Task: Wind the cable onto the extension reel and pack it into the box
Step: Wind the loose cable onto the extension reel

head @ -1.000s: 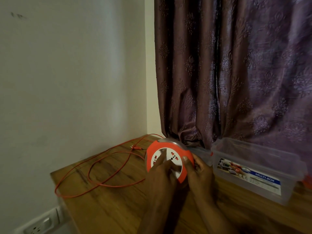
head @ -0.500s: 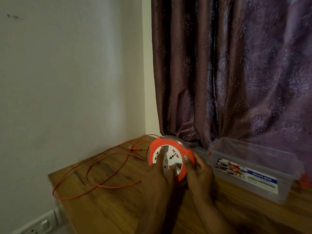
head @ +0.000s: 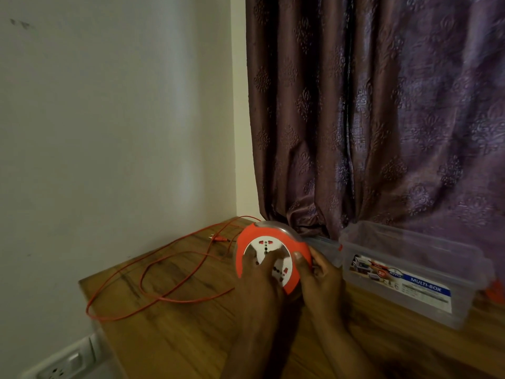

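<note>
The extension reel (head: 269, 258), a round orange housing with a white socket face, is held tilted on edge above the desk (head: 177, 337), its flat face turned toward the camera and its axle pointing roughly back at the person. It is gripped from both sides: the left hand (head: 259, 285) lies over the lower left of the socket face with its fingers (head: 252, 259) pressed onto the white disc, and the right hand (head: 319, 277) is closed around the right rim, thumb on the orange front and the other fingers curled behind. The orange cable (head: 153, 272) is still mostly unwound; it lies to the left of the fingers in loose loops across the desk, its long run stretching away from the reel toward the desk's left edge by the wall, and its plug (head: 216, 238) rests just beyond the reel's upper left. The left hand is judged the nearer to the slack, so winding is likely to draw the cable in from that side while the right steadies the rim. The clear plastic box (head: 410, 272), labelled Multi-Box, stands just to the right of the right hand; whether a lid is on it cannot be told. A patterned curtain (head: 382, 119) hangs behind, and a wall socket (head: 60, 365) is seen below the desk's left corner.
</note>
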Demonstrator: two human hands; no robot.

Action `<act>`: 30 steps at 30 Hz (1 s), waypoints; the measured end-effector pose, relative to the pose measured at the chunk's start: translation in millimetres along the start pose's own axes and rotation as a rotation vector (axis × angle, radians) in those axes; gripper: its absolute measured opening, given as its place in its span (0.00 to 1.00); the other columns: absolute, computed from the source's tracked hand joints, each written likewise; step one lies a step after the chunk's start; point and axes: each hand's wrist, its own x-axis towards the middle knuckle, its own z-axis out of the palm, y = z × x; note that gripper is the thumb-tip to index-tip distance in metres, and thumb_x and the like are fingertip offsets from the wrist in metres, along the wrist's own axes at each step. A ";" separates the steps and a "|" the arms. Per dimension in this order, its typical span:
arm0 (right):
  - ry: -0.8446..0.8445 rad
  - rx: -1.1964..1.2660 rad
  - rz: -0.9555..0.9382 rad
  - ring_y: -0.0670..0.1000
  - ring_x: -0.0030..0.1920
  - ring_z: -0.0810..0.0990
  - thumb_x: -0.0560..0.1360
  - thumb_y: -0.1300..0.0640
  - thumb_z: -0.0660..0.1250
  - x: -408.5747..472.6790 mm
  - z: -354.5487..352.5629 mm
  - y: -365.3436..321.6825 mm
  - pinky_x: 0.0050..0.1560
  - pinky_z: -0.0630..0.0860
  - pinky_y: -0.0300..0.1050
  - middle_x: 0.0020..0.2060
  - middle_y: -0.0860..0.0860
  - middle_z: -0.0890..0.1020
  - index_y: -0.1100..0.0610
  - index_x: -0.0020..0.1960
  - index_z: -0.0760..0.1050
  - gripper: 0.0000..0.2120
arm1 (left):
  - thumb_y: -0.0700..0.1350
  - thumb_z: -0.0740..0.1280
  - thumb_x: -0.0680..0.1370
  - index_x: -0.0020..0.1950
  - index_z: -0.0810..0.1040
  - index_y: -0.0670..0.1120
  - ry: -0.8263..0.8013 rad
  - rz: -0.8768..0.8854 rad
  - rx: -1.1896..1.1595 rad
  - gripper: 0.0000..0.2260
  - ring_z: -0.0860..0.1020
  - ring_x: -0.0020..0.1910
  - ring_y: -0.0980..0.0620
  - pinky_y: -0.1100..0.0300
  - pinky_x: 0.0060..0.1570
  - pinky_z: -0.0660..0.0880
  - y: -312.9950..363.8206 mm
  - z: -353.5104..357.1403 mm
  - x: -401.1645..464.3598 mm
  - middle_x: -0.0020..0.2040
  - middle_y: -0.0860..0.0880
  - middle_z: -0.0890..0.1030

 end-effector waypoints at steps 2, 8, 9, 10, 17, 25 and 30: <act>-0.011 0.005 -0.002 0.48 0.47 0.84 0.74 0.53 0.69 -0.5 0.2 0.5 0.38 0.79 0.32 0.51 0.53 0.84 0.55 0.61 0.77 0.16 | 0.40 0.66 0.74 0.57 0.76 0.62 0.044 0.051 -0.003 0.18 0.62 0.72 0.46 0.54 0.63 0.69 -0.5 -0.1 -0.8 0.76 0.49 0.60; 0.021 0.020 0.009 0.46 0.46 0.82 0.74 0.53 0.68 2.0 -2.6 -2.5 0.36 0.77 0.29 0.49 0.51 0.83 0.55 0.59 0.78 0.14 | 0.41 0.63 0.75 0.54 0.80 0.58 0.076 0.108 -0.073 0.14 0.64 0.71 0.53 0.59 0.67 0.60 0.9 -1.6 -3.9 0.73 0.55 0.64; 0.028 0.027 0.006 0.43 0.45 0.82 0.75 0.53 0.68 2.3 -3.1 -3.5 0.35 0.76 0.27 0.48 0.51 0.84 0.53 0.58 0.78 0.12 | 0.42 0.62 0.76 0.55 0.79 0.58 0.126 0.111 -0.125 0.13 0.67 0.68 0.53 0.58 0.66 0.66 2.5 -2.5 -5.1 0.71 0.55 0.67; 0.039 0.031 0.002 0.41 0.43 0.81 0.75 0.54 0.68 2.3 -3.6 -4.6 0.34 0.75 0.26 0.46 0.50 0.83 0.51 0.56 0.78 0.10 | 0.44 0.63 0.76 0.56 0.78 0.57 0.194 0.116 -0.165 0.12 0.71 0.64 0.53 0.62 0.60 0.72 3.1 -3.7 -5.6 0.68 0.54 0.70; 0.091 -0.003 -0.017 0.38 0.42 0.79 0.75 0.53 0.68 2.2 -6.0 -4.5 0.33 0.74 0.25 0.45 0.47 0.82 0.54 0.59 0.78 0.14 | 0.57 0.58 0.78 0.72 0.60 0.57 0.074 -0.074 -0.104 0.23 0.77 0.52 0.55 0.61 0.47 0.77 0.2 -1.3 -5.3 0.64 0.50 0.76; 0.043 -0.039 -0.036 0.46 0.48 0.82 0.74 0.54 0.69 -1.5 0.5 -3.8 0.38 0.76 0.26 0.51 0.51 0.83 0.56 0.62 0.77 0.17 | 0.64 0.56 0.76 0.75 0.50 0.62 0.016 -0.090 -0.070 0.29 0.75 0.59 0.52 0.60 0.53 0.74 0.1 -3.2 -3.3 0.68 0.50 0.72; 0.023 -0.029 -0.029 0.41 0.45 0.81 0.74 0.53 0.69 -3.3 0.9 -2.6 0.34 0.75 0.26 0.51 0.53 0.84 0.56 0.62 0.77 0.18 | 0.59 0.59 0.78 0.75 0.52 0.61 -0.017 -0.098 -0.082 0.28 0.72 0.64 0.50 0.55 0.60 0.72 -0.4 -1.5 -2.9 0.69 0.48 0.70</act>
